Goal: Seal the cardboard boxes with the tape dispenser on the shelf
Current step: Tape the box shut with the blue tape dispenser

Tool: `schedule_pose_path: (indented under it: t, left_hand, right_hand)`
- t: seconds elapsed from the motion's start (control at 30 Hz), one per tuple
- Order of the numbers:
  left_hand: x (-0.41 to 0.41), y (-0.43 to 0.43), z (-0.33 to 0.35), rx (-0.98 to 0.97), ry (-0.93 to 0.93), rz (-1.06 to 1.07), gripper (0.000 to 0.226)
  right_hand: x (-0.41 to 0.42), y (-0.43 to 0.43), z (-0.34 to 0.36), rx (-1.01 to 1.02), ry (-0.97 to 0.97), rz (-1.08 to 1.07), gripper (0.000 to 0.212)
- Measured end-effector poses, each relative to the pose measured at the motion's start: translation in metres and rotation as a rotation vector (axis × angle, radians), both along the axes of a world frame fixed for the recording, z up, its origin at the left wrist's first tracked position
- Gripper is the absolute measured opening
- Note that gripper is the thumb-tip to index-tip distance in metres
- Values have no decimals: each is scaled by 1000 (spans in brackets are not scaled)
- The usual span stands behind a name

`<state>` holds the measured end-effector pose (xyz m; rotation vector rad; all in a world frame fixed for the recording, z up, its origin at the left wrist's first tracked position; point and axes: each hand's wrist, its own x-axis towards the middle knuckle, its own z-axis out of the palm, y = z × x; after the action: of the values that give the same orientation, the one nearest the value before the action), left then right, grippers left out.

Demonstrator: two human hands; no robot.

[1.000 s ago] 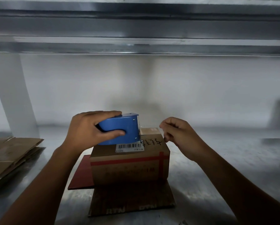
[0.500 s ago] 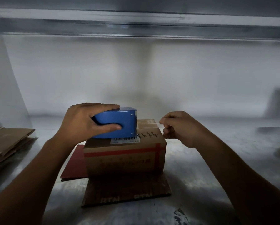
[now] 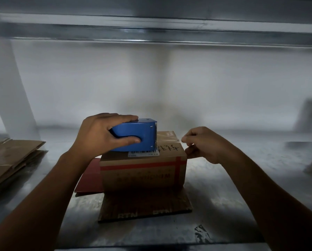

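We are seeing a blue plastic tape dispenser (image 3: pixel 135 134) and a clear glossy tape strip (image 3: pixel 168 139) over a brown rectangular cardboard box (image 3: pixel 142 176). We are noting a red band crossing the box's front, cut by a red upright stripe. A white barcode label (image 3: pixel 143 153) is showing black bars beside black handwriting (image 3: pixel 167 147). Near the front edge of the grey metal shelf (image 3: pixel 224 205), a flat dark brown cardboard sheet (image 3: pixel 146 201) is bearing pale letters beside a plain dark red flat sheet (image 3: pixel 89 178); a tan flattened cardboard stack (image 3: pixel 10 160) is lying at the left edge.
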<state>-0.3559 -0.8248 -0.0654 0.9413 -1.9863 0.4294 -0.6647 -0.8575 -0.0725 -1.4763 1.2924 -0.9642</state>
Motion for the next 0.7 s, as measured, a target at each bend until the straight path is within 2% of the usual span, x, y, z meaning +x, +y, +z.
schedule_pose_path:
  t: [0.27,0.4,0.53,0.7]
  left_hand:
    - [-1,0,2,-14,5,-21,61]
    - [0,0,1,-17,-2,-21,62]
    - [-1,-2,1,-30,-16,-7,63]
    - [0,-2,1,-28,-23,3,63]
  right_hand:
    - [0,-4,-7,33,-12,45,6]
    - [6,-4,-18,-13,16,57,13]
    - [10,-4,-33,-88,17,158,19]
    - [8,-13,-51,-40,-22,223,21]
